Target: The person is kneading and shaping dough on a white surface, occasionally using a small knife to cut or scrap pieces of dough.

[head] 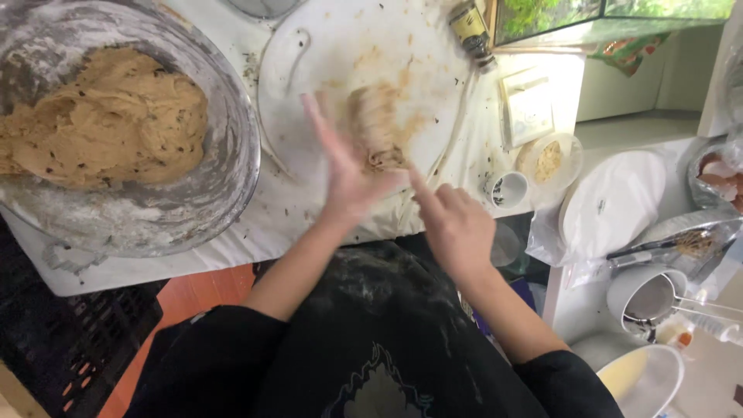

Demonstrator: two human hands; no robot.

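A log of tan dough (377, 126) flecked with dark bits lies on a white cutting board (340, 46). My left hand (340, 174) is flat and blurred, fingers spread, its palm against the left side of the dough. My right hand (455, 224) sits just right of and below the dough, fingers loosely curled, one finger pointing toward it. Neither hand grips anything. A large floury metal bowl (232, 162) at the left holds a big mass of the same dough (101, 120).
A dark bottle (470, 29) lies at the board's top right. A small cup (507, 188) and a tub of crumbs (549, 161) stand to the right. Farther right are white plates (611, 205), a sieve (646, 294) and a bowl (646, 379). A dark crate (46, 340) is below left.
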